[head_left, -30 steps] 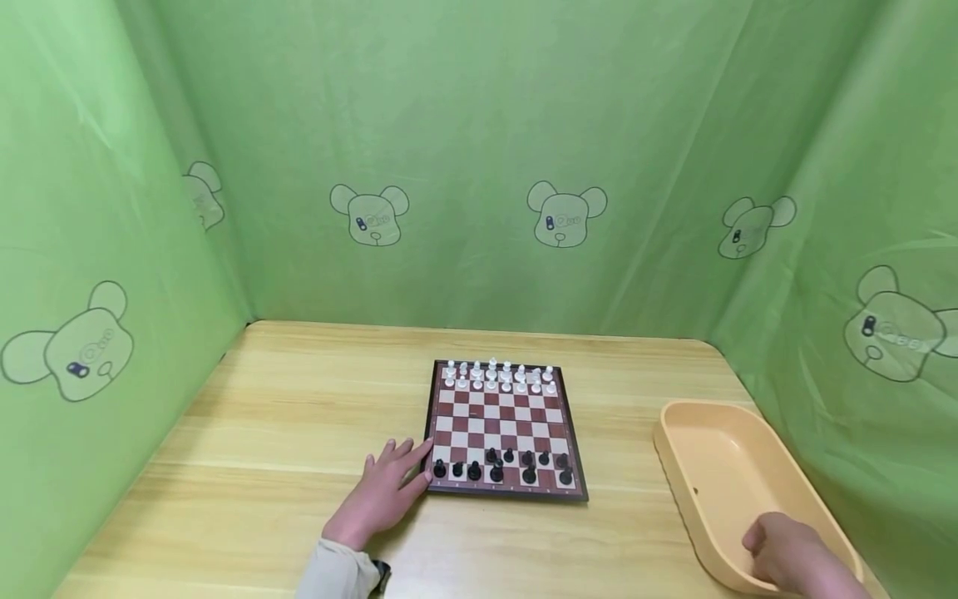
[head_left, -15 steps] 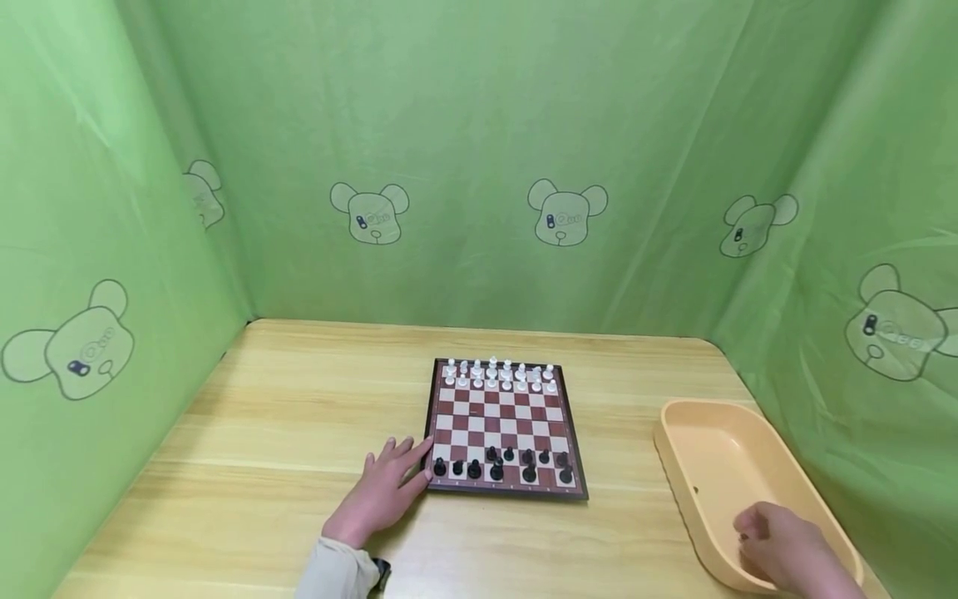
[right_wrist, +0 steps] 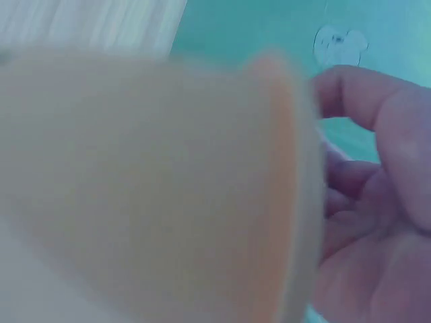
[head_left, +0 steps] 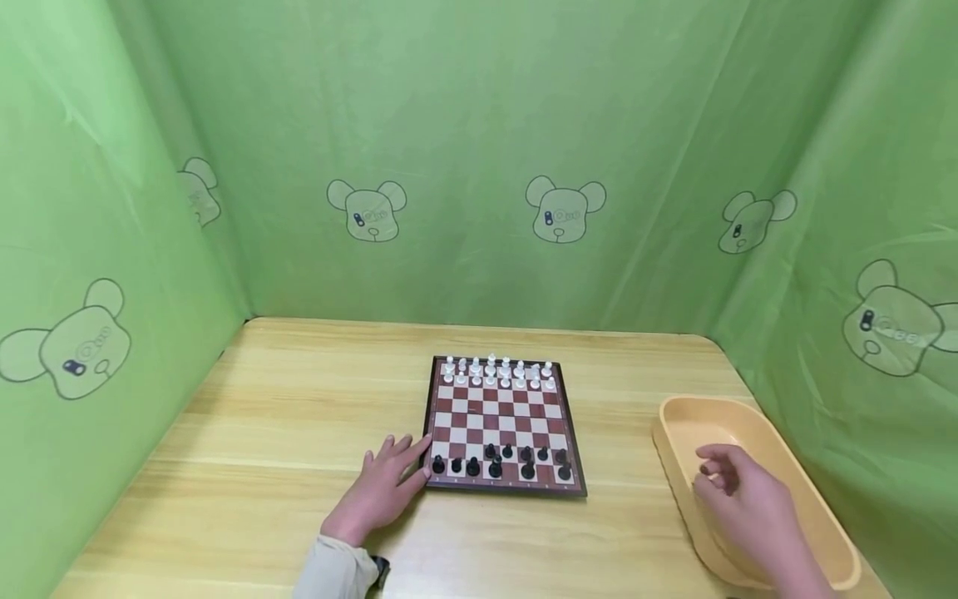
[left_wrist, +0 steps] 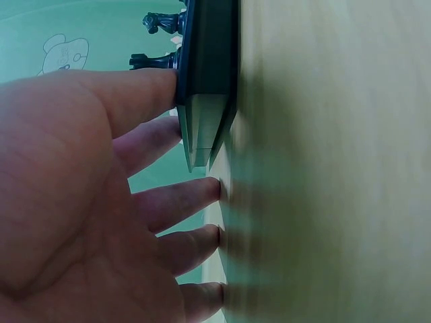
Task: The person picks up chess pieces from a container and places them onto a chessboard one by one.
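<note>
A chessboard (head_left: 500, 424) lies on the table, with white chess pieces (head_left: 491, 367) in two rows at its far side and black chess pieces (head_left: 496, 467) along its near side, with gaps between some of them. My left hand (head_left: 377, 491) is spread at the board's left near corner, thumb and index finger touching its edge; in the left wrist view the other fingertips (left_wrist: 214, 190) rest on the table. My right hand (head_left: 748, 503) is over the orange tray (head_left: 677, 466), fingers bent and thumb near the index finger. The tray wall covers its fingertips in the right wrist view, so I cannot tell what they hold.
The tray's raised rim (right_wrist: 303, 202) stands close to my right hand. Green curtains (head_left: 464, 249) with bear-head prints enclose the wooden table (head_left: 299, 399) at the back and sides. A dark band (head_left: 380, 572) shows at my left wrist.
My right hand has risen from the tray's near end and moved forward and left to over its left wall. The left hand stays at the board's edge.
</note>
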Motion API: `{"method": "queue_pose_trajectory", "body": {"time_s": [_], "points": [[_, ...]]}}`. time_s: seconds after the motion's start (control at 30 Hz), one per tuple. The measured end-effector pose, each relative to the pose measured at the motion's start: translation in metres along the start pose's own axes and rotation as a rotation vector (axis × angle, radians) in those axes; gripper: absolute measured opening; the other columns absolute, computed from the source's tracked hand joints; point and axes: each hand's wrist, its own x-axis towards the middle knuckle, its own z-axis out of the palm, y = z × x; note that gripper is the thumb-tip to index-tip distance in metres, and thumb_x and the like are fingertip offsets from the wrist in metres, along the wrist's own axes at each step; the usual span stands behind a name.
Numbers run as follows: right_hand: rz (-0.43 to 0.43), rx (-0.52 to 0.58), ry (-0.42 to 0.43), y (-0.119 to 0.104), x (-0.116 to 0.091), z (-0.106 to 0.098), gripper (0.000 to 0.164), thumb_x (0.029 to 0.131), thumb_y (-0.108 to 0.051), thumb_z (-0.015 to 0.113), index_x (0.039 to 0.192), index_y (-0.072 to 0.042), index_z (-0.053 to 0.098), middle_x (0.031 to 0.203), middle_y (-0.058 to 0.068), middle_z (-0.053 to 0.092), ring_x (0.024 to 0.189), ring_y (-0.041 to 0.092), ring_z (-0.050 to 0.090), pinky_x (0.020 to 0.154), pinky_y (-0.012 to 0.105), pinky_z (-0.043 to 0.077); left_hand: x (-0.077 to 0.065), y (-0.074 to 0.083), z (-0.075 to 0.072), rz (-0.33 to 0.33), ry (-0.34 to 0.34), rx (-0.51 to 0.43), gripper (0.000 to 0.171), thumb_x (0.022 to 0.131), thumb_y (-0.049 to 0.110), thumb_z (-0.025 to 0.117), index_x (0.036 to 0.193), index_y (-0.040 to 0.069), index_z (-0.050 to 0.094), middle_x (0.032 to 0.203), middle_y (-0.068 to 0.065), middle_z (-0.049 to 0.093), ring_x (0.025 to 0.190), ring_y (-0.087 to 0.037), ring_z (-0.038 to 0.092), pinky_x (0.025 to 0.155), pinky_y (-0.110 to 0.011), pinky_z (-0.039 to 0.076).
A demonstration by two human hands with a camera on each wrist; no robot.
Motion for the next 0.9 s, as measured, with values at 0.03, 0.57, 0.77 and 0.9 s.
{"method": "queue_pose_trajectory", "body": {"time_s": [0.03,0.57,0.77,0.9], "points": [[-0.014,0.026,0.02,-0.006,0.0,0.003,0.027,0.09,-0.008,0.072,0.117,-0.004,0.068,0.095,0.001,0.069,0.078,-0.009,0.053,0.069,0.008,0.043,0.0,0.0,0.0,0.0,-0.001,0.0,0.053,0.107,0.033,0.056,0.156,0.016,0.047,0.161,-0.027,0.036,0.151,-0.053,0.022,0.119,-0.074,0.007],[-0.533,0.43,0.35,-0.105,0.027,0.021,0.038,0.069,0.02,0.074,0.105,0.007,0.07,0.092,0.013,0.073,0.085,-0.001,0.065,0.082,0.008,0.052,0.0,0.002,-0.001,0.003,-0.006,0.001,0.053,0.107,0.033,0.055,0.156,0.016,0.048,0.16,-0.027,0.037,0.151,-0.053,0.022,0.119,-0.074,0.007],[-0.591,0.544,0.354,-0.135,0.041,0.031,0.036,0.069,0.021,0.078,0.102,0.009,0.069,0.091,0.018,0.071,0.083,0.004,0.064,0.078,0.011,0.054,0.0,0.0,-0.001,0.004,-0.001,0.005,0.053,0.107,0.034,0.055,0.156,0.016,0.047,0.161,-0.026,0.037,0.151,-0.053,0.022,0.119,-0.074,0.007],[-0.565,0.553,0.322,-0.15,0.044,0.038,0.031,0.074,0.02,0.078,0.102,0.008,0.069,0.092,0.014,0.071,0.081,0.005,0.063,0.078,0.012,0.054,0.001,-0.001,0.0,0.004,-0.003,0.005,0.053,0.107,0.035,0.055,0.157,0.017,0.047,0.161,-0.026,0.036,0.151,-0.053,0.022,0.119,-0.074,0.007]]}}
